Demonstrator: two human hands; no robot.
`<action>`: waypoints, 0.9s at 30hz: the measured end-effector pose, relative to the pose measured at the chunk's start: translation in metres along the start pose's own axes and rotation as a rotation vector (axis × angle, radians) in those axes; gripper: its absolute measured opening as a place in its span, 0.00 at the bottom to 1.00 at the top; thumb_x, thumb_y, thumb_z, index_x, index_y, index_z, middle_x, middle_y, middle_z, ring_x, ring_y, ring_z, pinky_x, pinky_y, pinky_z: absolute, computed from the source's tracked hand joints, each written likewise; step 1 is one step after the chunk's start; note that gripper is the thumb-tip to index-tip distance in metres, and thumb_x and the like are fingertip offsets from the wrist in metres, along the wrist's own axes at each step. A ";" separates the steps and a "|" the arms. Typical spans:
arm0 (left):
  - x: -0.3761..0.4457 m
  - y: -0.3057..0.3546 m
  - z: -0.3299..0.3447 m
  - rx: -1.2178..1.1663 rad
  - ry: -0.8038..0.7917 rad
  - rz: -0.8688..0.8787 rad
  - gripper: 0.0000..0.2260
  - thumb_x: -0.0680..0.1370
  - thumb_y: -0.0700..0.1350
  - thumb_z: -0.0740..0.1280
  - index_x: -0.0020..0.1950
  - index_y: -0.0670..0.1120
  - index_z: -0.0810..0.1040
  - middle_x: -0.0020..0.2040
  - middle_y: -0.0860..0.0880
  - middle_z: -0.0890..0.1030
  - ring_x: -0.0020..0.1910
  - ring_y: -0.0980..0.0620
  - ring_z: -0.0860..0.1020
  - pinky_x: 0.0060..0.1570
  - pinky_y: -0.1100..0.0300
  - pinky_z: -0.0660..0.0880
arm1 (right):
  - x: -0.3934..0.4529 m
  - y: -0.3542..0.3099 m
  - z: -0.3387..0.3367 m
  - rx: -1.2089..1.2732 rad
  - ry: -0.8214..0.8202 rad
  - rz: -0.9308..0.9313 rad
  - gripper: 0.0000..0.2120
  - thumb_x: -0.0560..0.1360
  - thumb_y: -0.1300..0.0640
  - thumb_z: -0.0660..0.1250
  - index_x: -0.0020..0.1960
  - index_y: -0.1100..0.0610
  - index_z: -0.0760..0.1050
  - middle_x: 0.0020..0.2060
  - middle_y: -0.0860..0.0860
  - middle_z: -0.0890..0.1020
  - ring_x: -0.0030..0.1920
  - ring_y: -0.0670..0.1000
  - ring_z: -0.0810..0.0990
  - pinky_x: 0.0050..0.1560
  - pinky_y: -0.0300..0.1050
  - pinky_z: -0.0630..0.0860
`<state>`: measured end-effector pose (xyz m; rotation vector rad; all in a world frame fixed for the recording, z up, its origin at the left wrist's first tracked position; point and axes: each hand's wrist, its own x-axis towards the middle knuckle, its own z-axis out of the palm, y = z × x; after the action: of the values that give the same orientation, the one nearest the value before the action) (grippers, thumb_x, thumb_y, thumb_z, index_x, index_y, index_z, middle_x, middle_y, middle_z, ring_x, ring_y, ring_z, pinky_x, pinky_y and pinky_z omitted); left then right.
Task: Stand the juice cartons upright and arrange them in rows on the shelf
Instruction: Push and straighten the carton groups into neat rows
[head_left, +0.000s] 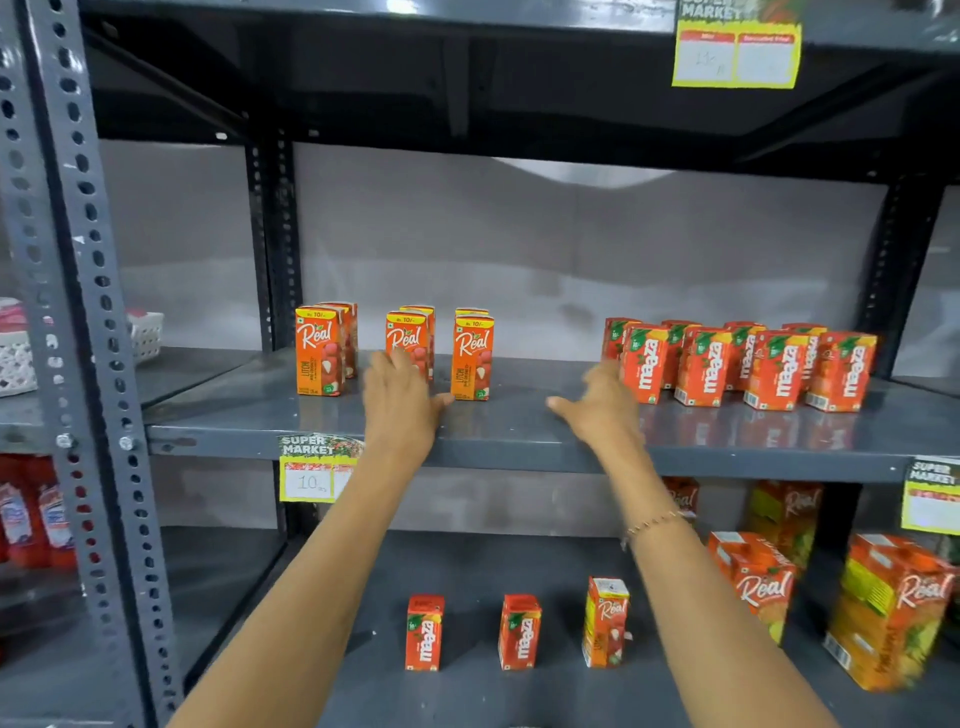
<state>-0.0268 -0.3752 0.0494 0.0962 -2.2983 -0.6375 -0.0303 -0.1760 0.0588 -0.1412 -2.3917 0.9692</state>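
On the grey middle shelf (519, 431), orange Real litchi cartons stand upright in three short columns: left (318, 351), middle (408, 335) and right (471, 358). Red Maaza cartons (743, 364) stand upright in two rows at the right. My left hand (402, 400) hovers in front of the middle Real column, fingers spread, thumb close to the right column. My right hand (605, 405) is open beside the leftmost Maaza carton (644, 364), its fingertips next to it. Neither hand holds anything.
The lower shelf carries two small Maaza cartons (425, 631), a small Real carton (605, 621) and large Real cartons (888, 608) at the right. A perforated steel upright (78, 312) stands left. Price tags (311, 470) hang on the shelf edges. A white basket (145, 335) sits far left.
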 end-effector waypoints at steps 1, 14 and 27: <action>-0.002 0.007 0.003 -0.040 -0.068 0.036 0.28 0.73 0.49 0.71 0.66 0.37 0.65 0.65 0.38 0.68 0.64 0.41 0.68 0.63 0.50 0.66 | -0.001 0.016 -0.012 -0.036 0.062 0.004 0.26 0.70 0.53 0.73 0.61 0.64 0.70 0.58 0.60 0.79 0.58 0.60 0.77 0.55 0.47 0.73; 0.018 0.065 0.044 0.021 -0.161 -0.161 0.41 0.74 0.51 0.70 0.74 0.34 0.47 0.72 0.34 0.60 0.71 0.36 0.63 0.69 0.48 0.63 | 0.049 0.063 -0.051 -0.156 -0.061 0.056 0.27 0.71 0.48 0.71 0.63 0.63 0.70 0.58 0.59 0.79 0.57 0.59 0.79 0.58 0.49 0.75; 0.025 0.064 0.057 0.014 -0.134 -0.147 0.36 0.75 0.49 0.69 0.73 0.37 0.52 0.71 0.36 0.62 0.70 0.35 0.64 0.67 0.45 0.65 | 0.082 0.062 -0.032 -0.176 0.002 0.074 0.35 0.70 0.49 0.72 0.68 0.65 0.61 0.61 0.61 0.76 0.59 0.61 0.77 0.57 0.51 0.74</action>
<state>-0.0758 -0.3022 0.0608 0.2370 -2.4414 -0.7220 -0.0887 -0.0864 0.0730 -0.2973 -2.4828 0.7896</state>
